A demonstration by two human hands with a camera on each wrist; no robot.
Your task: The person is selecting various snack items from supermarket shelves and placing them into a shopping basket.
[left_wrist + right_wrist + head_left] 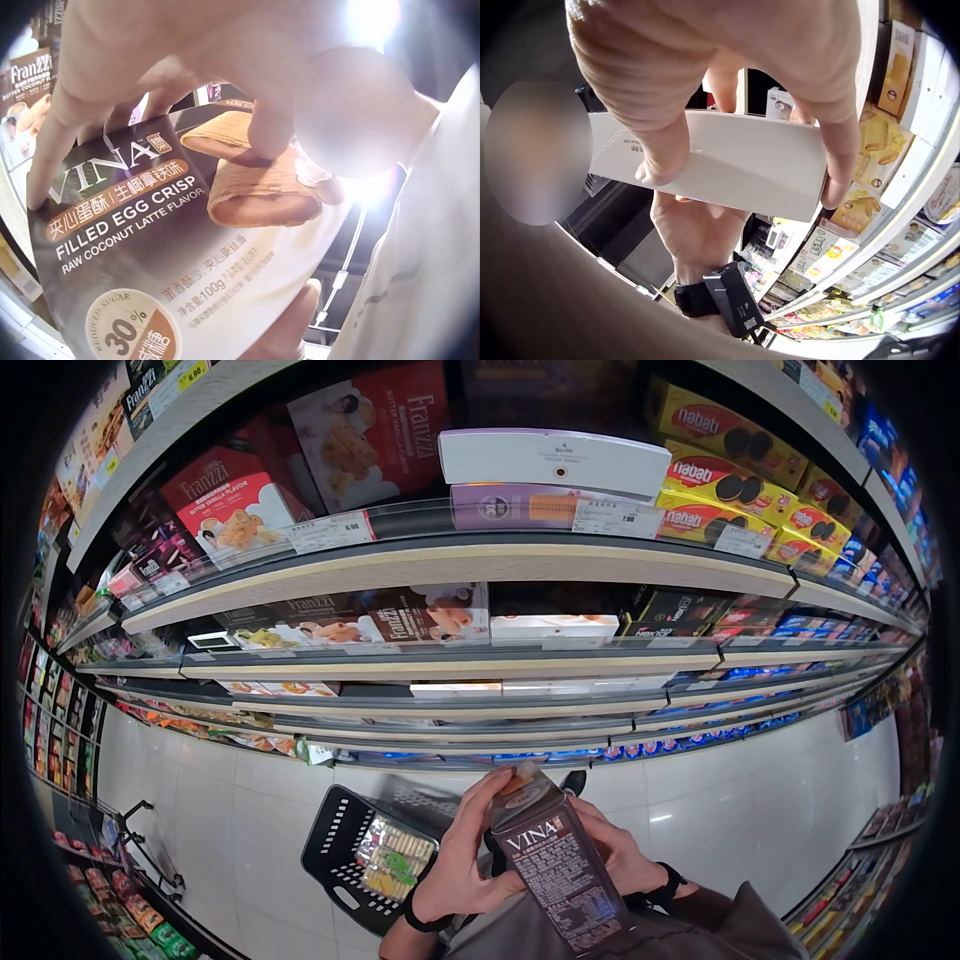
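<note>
Both hands hold one brown VINA egg-crisp box (555,870) upright in front of the body, low in the head view. The left hand (470,855) grips its left side, fingers curled over the top edge. The right hand (615,850) grips the right side from behind. In the left wrist view the box front (165,247) reads "Filled Egg Crisp, raw coconut latte flavor", with fingers (262,127) across it. The right wrist view shows the box's pale side (735,161) pinched between thumb (660,154) and fingers (840,157).
Supermarket shelves (450,560) of biscuit boxes fill the view ahead: Franzzi boxes (235,500) at left, yellow Nabati boxes (725,480) at right. A black shopping basket (365,855) with a packet inside sits on the white tiled floor (760,820) below the hands.
</note>
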